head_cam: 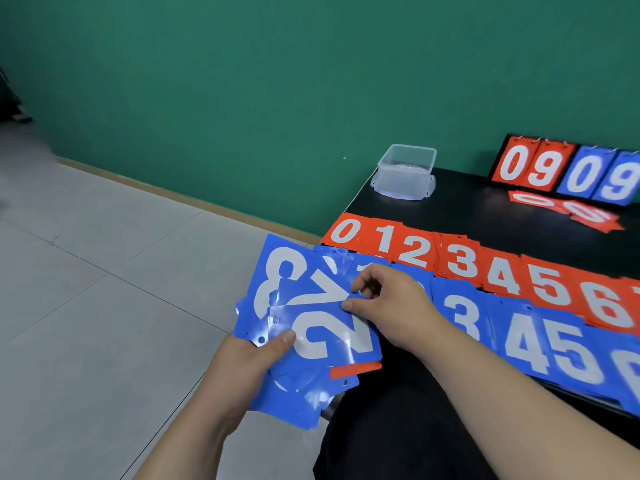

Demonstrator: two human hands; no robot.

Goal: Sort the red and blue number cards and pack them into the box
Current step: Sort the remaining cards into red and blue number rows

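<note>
My left hand (249, 362) grips a fanned stack of blue number cards (294, 393) off the table's left edge, thumb on top. The top card is a blue 2 (332, 336), with another blue 2 and a blue 8 (277, 271) fanned behind it. A red card's edge (356, 370) peeks out under the top card. My right hand (388, 303) pinches the right edge of the top blue 2. On the black table (467, 209) lie a row of red cards 0 to 6 (460, 261) and a row of blue cards 3, 4, 5 (526, 341).
A clear plastic box (405, 171) stands open at the table's far left corner. A scoreboard flip stand (568, 173) showing 0 9 0 9 is at the back right, with loose red 0 cards (568, 209) in front. Grey floor tiles lie to the left.
</note>
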